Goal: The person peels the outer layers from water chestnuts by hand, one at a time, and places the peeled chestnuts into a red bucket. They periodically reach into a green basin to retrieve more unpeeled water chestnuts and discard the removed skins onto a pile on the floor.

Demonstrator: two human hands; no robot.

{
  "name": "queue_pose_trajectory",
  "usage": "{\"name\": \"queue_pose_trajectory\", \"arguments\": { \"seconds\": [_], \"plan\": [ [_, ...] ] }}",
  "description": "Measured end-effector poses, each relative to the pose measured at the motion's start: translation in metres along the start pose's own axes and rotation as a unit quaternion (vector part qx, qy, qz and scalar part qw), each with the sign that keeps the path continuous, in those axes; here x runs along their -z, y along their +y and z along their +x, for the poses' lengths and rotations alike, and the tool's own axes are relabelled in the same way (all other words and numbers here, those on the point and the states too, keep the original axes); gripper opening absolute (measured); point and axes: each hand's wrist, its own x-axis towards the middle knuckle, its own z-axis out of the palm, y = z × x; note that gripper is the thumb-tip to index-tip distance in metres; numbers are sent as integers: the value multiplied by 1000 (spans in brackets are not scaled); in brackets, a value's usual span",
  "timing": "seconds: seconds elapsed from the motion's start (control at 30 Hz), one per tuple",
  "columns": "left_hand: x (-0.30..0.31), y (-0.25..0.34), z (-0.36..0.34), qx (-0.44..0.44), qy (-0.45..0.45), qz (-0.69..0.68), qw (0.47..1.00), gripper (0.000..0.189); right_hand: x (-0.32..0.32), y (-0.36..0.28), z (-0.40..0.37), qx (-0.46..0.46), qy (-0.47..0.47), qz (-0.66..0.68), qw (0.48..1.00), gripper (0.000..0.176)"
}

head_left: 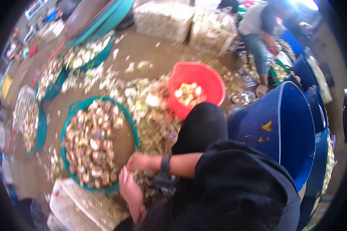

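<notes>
My right hand point(138, 161), with a dark watch on its wrist, is closed over the near rim of a round green tub point(135, 133). Just beside it, my left hand point(130, 187) has its fingers bent and drawn together. The hands nearly touch, and anything between their fingers is too small or hidden to make out. Brown-and-white bulb-like pieces point(90, 144) heap one side of the tub, with a bare brown patch near my hands. Beyond my black-clad knee point(204, 123) stands a red basin point(216, 82) holding several paler yellowish pieces point(189, 94).
Pale peelings point(154, 123) litter the wet floor between tub and basin. Tall blue barrels point(258, 119) stand on the right. A white crate point(85, 204) touches the tub's lower side. Filled green tubs point(104, 54) and white crates point(164, 23) lie farther off. Another person point(258, 34) bends at upper right.
</notes>
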Motion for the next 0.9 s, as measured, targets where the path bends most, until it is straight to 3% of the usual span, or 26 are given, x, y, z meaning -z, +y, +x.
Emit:
{"name": "queue_pose_trajectory", "arguments": {
  "seconds": [0.03, 0.07, 0.1, 0.17, 0.23, 0.3, 0.37, 0.4, 0.43, 0.47, 0.5, 0.53, 0.57, 0.6, 0.63, 0.7, 0.8, 0.83, 0.87, 0.9],
  "plan": [
    [0, 1, -1, 31, -11, -21, 999, 20, 4, -10, -7, -66, -20, 22, 997, 16],
    [0, -1, 0, 47, -6, -60, 997, 20, 6, -3, -6, -61, -52, 88, 993, 19],
    [-5, -7, -1, 81, 4, -129, 988, 21, 11, -1, -8, -8, -100, 60, 993, 22],
    [-11, -17, -3, 66, 66, -180, 979, 20, 1, 4, -1, -27, -52, 197, 979, 21],
    [-15, -19, -4, 96, 118, -329, 932, 22, -3, -10, -1, -44, -28, 330, 943, 20],
    [-15, -16, 0, 47, 160, -397, 902, 20, -3, -17, 5, -45, -17, 405, 913, 19],
    [-3, -3, 1, 208, 245, -613, 722, 21, 15, -14, 11, 27, -113, 580, 806, 19],
    [1, -8, 2, 205, 272, -695, 633, 18, 23, -25, 6, 57, -110, 590, 798, 20],
    [6, -12, 3, 212, 316, -710, 592, 17, 33, -34, 0, 87, -106, 599, 789, 21],
    [4, -25, -2, 225, 331, -675, 620, 18, 45, -28, -1, 105, -119, 515, 842, 23],
    [2, -37, -6, 236, 343, -640, 646, 19, 48, -36, -10, 78, -114, 314, 939, 22],
    [11, -29, 0, 263, 357, -582, 681, 12, 41, -45, -12, 75, -145, -12, 986, 30],
    [2, -42, -8, 255, 321, -498, 764, 9, 32, -49, -14, 67, -157, -336, 926, 39],
    [2, -43, -8, 210, 306, -423, 827, 8, 12, -33, -20, 210, -8, -367, 906, 46],
    [1, -41, -8, 163, 286, -344, 879, 8, -2, -43, -26, 254, 53, -319, 912, 49],
    [4, -37, -6, 117, 226, -221, 942, 7, -19, -53, -21, 288, 52, -228, 929, 37],
    [4, -32, -5, 134, 193, -269, 934, 7, -22, -44, -6, 294, 11, -178, 939, 26],
    [2, -27, -4, 238, 232, -437, 836, 8, -22, -42, -8, 296, 9, -177, 939, 26],
    [1, -24, -4, 331, 261, -583, 695, 10, -20, -39, -13, 224, 7, 58, 973, 19],
    [4, -22, 2, 336, 291, -694, 566, 12, -16, -36, -16, 135, 1, 288, 948, 14]
  ]
}}
